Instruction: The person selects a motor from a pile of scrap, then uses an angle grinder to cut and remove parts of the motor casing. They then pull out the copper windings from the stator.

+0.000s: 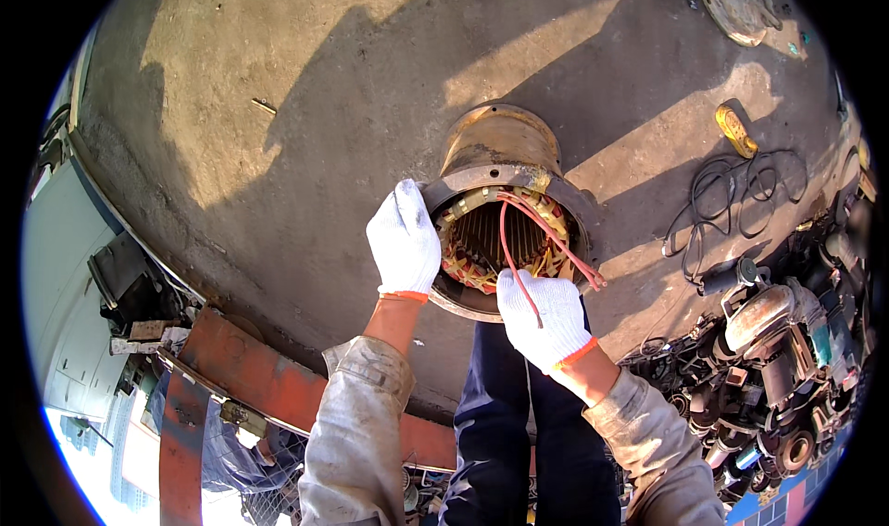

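A motor stator [501, 151] with a rusty, flanged metal housing stands on the ground in front of my legs. Inside its open end show copper-coloured slots and a winding ring [463, 271] bound with yellow and white lacing. Red lead wires [546, 228] come out at the top of the windings. White knitted gloves cover both hands. My left hand [405, 239] is closed in a pinch beside the flange's left edge; whatever it pinches is too small to see. At the lower right rim, my right hand [544, 318] has its fingers curled in toward the windings, and one red wire crosses over the glove.
At right lies a heap of greasy motor parts [769, 369]. Beyond it are a coiled black cable [727, 193] and a yellow clog-like object [736, 131]. A round metal cover [738, 7] lies far right. Orange-red steel beams [250, 364] border the lower left.
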The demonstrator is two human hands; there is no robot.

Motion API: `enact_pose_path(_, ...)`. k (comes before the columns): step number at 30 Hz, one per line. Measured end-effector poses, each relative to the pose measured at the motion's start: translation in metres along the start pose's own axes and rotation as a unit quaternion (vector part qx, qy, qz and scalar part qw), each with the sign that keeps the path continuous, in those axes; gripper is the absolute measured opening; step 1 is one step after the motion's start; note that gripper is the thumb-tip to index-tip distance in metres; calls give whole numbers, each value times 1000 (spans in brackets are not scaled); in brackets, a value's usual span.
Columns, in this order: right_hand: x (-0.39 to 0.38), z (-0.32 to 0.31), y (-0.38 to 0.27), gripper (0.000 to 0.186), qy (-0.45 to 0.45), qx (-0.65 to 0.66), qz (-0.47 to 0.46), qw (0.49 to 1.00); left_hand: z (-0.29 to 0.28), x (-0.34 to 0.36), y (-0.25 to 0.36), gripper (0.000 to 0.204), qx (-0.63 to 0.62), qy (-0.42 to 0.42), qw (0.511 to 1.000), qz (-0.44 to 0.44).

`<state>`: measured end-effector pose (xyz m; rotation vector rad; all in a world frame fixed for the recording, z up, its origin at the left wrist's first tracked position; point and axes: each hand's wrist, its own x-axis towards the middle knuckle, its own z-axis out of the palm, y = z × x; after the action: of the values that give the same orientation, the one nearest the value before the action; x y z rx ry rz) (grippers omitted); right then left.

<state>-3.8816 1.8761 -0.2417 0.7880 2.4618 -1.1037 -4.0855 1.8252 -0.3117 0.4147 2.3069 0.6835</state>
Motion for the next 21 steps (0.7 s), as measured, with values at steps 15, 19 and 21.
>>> enact_pose_path(15, 35, -8, -7, 15, -91, -32, 30, 995, 4, 4, -12, 46, -1, 29, 998, 61)
enact_pose_path(19, 24, 9, 1, 11, 17, 17, 2, 1000, 4, 1, -3, 46, 6, 19, 999, 46)
enact_pose_path(21, 17, -1, -4, 10, 7, 10, 11, 1000, 3, 1, -1, 48, -24, 15, 998, 57)
